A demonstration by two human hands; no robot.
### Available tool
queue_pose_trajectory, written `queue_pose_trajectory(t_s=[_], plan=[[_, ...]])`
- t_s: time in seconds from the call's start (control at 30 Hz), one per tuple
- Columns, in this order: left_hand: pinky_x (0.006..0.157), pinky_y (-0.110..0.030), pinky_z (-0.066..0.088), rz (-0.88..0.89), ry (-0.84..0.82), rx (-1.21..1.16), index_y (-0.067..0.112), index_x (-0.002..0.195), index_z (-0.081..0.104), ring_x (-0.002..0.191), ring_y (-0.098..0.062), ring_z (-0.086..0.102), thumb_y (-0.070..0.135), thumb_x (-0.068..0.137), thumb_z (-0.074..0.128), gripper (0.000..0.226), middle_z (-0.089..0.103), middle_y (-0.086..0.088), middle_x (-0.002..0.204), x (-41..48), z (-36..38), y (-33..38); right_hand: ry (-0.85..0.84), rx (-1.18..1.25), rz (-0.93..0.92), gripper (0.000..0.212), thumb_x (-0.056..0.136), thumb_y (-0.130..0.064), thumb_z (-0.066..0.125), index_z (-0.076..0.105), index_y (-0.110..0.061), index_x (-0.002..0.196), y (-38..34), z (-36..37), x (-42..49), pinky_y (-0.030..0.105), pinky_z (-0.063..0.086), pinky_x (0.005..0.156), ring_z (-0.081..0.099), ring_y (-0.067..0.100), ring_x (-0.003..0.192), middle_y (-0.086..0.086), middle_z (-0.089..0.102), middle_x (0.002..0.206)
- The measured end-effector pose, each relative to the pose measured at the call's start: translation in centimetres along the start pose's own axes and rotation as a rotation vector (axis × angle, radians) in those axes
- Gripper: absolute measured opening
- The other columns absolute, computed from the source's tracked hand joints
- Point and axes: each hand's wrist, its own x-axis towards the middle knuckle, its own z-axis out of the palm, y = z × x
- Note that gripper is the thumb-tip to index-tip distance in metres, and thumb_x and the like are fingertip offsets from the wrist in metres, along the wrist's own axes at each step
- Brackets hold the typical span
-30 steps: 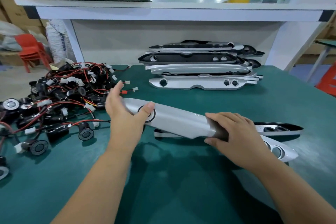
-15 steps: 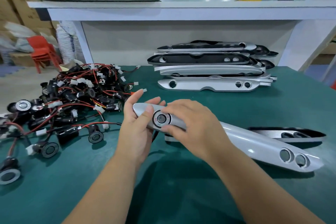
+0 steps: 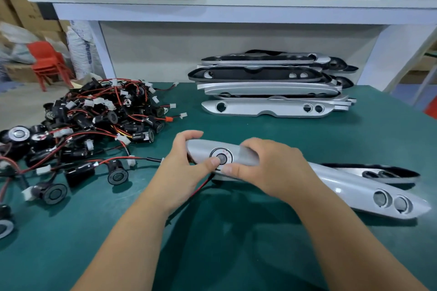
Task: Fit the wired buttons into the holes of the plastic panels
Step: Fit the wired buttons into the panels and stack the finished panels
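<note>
Round black silver-ringed wired button sat in the left hole of the long silver plastic panel, which lay across the green table mat. Left hand curled round the panel tip and right hand curled over its top, both thumbs at the button's lower rim.

Risks: uneven thumb pressure could have cocked it, and the red-black wire underneath could have pinched.

Versus 0.5 s earlier, the left fingers had wrapped tighter and the right hand had uncovered the button face.

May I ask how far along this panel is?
Done: one button sits in the large hole of the silver panel. In hand: the left hand and right hand grip it, thumbs at the button. Left: its two small holes look empty; the panel stack and button pile wait.
</note>
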Motion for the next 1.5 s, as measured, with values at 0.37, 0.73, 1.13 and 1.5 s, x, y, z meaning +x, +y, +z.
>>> queue_pose_trajectory(t_s=[0.37, 0.73, 1.13, 1.5], plan=[[0.083, -0.044, 0.056, -0.087, 0.001, -0.068, 0.035, 0.098, 0.047, 0.071, -0.015, 0.069, 0.022, 0.081, 0.074, 0.034, 0.067, -0.001, 0.086, -0.8, 1.1, 0.5, 0.035, -0.126, -0.018, 0.059, 0.068, -0.082, 0.045, 0.049, -0.027, 0.089, 0.0, 0.9, 0.3, 0.035, 0.036, 0.076, 0.054, 0.016, 0.079, -0.011, 0.057, 0.080], [0.079, -0.036, 0.058, -0.089, 0.037, -0.112, 0.035, 0.097, 0.049, 0.077, -0.013, 0.067, 0.021, 0.081, 0.075, 0.033, 0.065, 0.000, 0.090, -1.2, 1.5, 0.6, 0.094, -0.176, -0.097, 0.062, 0.064, -0.084, 0.037, 0.045, -0.027, 0.086, 0.4, 1.7, 0.1, 0.034, 0.030, 0.068, 0.050, 0.015, 0.077, -0.012, 0.052, 0.079], [0.075, -0.035, 0.059, -0.121, 0.015, -0.195, 0.024, 0.099, 0.050, 0.071, -0.012, 0.067, 0.011, 0.084, 0.070, 0.028, 0.067, -0.004, 0.090, -1.3, 1.7, 0.5, 0.085, -0.111, -0.056, 0.053, 0.068, -0.079, 0.048, 0.043, -0.028, 0.080, 0.4, 2.0, 0.2, 0.035, 0.028, 0.071, 0.050, 0.011, 0.076, -0.012, 0.051, 0.075], [0.067, -0.029, 0.058, -0.172, 0.010, -0.249, 0.019, 0.097, 0.053, 0.066, -0.012, 0.066, 0.015, 0.090, 0.063, 0.012, 0.067, -0.006, 0.090, -1.1, 1.9, 0.6, -0.019, -0.097, -0.080, 0.049, 0.071, -0.077, 0.050, 0.048, -0.034, 0.094, 1.3, 0.9, -0.3, 0.035, 0.033, 0.081, 0.048, 0.010, 0.083, -0.015, 0.051, 0.082]])
